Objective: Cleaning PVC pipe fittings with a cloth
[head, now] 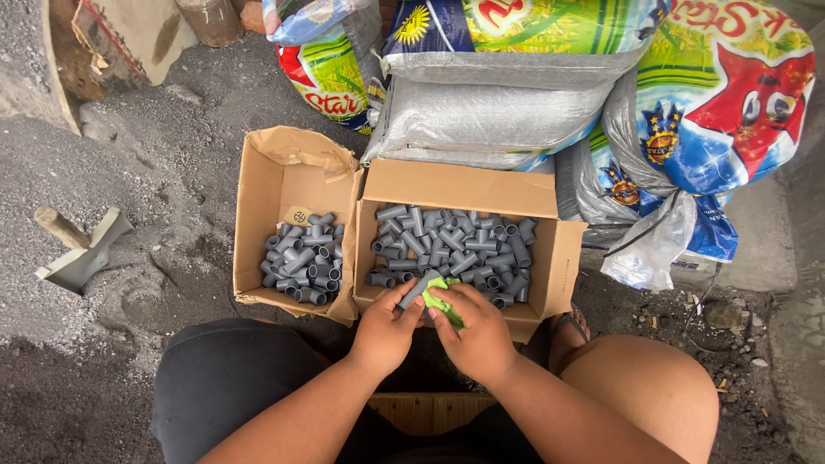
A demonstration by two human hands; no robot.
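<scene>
At the far left a small trowel-like tool (82, 249) with a wooden handle lies on the grey gravel floor (155, 163). Next to the right comes the smaller cardboard box (258, 206), its flaps open, holding a heap of grey pipe fittings (302, 259) in its near half. Touching its right wall stands the larger cardboard box (464, 185), filled almost side to side with more grey fittings (455, 245).

Over the near edge of that larger box the person's two hands meet. The left hand (384, 331) has its grip closed around one grey fitting (418, 290), thumb on top, holding it tilted with one end pointing away. The right hand (481, 339) pinches a bright green cloth (443, 302) against that same fitting, fingers curled over it.

The step in hand looks like wiping or rubbing a single fitting with the cloth, piece by piece. The next move would likely call for turning the fitting in the left grip so the cloth reaches the rest of its surface; which box it belongs in afterwards cannot be told.

Beyond the boxes, printed woven sacks (516, 86) are stacked, reaching to the far right.
</scene>
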